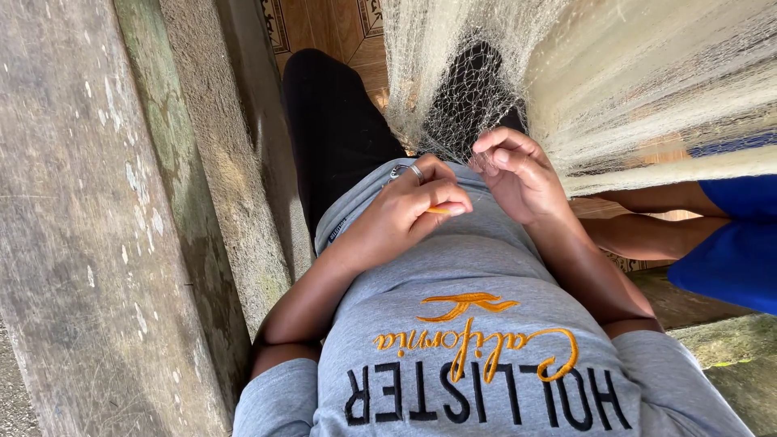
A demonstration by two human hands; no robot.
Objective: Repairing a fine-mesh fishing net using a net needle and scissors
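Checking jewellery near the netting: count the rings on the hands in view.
1. A silver ring sits on a finger of the left hand. The right hand shows none, though its curled fingers may hide one.

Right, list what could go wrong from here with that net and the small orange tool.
1. The right hand pinches fine net mesh; the thin strands could slip from the fingertips or cut into them under tension.
2. The left hand grips a thin orange tool close to the right hand; a slip could jab those fingers.
3. The ring on the left hand might snag loose mesh.
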